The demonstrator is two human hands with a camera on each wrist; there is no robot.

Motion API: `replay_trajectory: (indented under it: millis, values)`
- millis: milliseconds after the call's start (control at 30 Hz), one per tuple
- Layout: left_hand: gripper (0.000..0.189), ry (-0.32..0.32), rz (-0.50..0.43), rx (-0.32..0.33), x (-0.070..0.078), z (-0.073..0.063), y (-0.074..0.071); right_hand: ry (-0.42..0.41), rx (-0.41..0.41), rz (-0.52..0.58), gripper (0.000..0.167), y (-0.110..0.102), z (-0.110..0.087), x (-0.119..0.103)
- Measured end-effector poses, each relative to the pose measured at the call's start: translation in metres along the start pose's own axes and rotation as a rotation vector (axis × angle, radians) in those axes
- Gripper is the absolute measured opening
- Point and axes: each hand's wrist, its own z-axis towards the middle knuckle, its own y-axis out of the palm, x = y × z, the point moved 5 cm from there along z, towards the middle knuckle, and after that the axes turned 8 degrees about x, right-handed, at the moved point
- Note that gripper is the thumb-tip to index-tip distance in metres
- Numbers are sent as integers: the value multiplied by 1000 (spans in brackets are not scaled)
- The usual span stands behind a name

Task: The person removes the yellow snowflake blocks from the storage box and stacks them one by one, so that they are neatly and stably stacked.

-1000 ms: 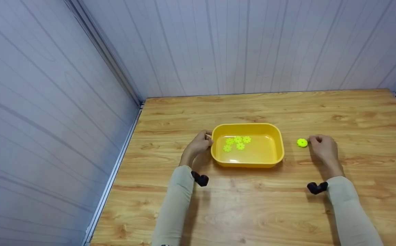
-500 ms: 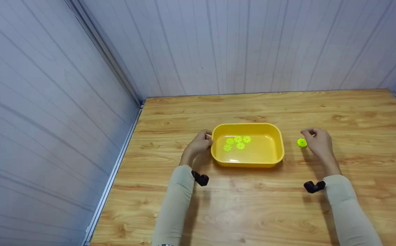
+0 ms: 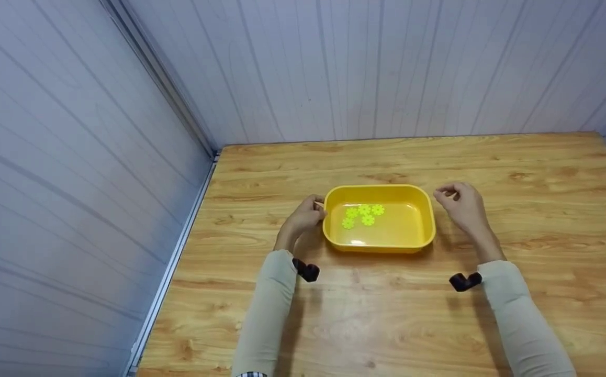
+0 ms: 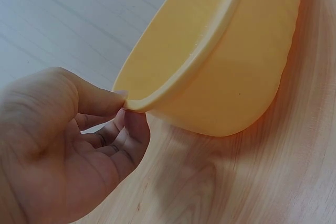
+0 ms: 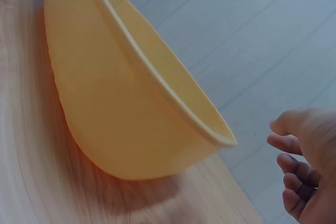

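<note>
A yellow plastic basin stands on the wooden table, with several flat lime-yellow flower-shaped pieces lying in its left half. At the left end my left hand pinches the rim between thumb and fingers, seen close up in the left wrist view with the basin wall. My right hand is just off the basin's right end, apart from the rim. In the right wrist view, the right hand's fingers are loosely bent, and nothing shows between them. The flower piece or stack at the right is out of sight.
The wooden table spreads around the basin. Pale panelled walls rise behind it and at the left, where a metal strip runs along the table's edge.
My right hand has moved left, from beside the lime-yellow flower piece or stack to the basin's right end. That piece is no longer visible. My left hand stays on the rim.
</note>
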Motion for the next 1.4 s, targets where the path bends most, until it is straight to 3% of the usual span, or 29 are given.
replay_trajectory:
  millis: [433,1067,1400]
  values:
    - [40,26,-8,1,5,0,0,-104,-35,35,25,31,2,-27]
    - [41,25,-35,-6,2,0,0,-135,-172,8,26,83,-5,-45]
    - [37,20,-37,-6,2,1,1,-87,-288,-62,32,106,-10,-45]
